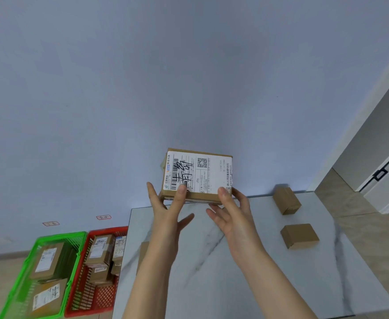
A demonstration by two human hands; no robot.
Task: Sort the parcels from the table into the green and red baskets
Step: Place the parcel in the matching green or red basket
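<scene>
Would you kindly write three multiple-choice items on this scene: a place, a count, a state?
1. The red basket stands: A) on a chair B) between the green basket and the table C) inside the green basket.
2. Plain boxes on the table, right of the right hand: A) two B) four C) none.
3. The labelled parcel is: A) in a basket B) flat on the table C) held up in both hands.
B: its rim lies between them. A: a near box and a far box. C: left hand and right hand pinch its lower edge.
</scene>
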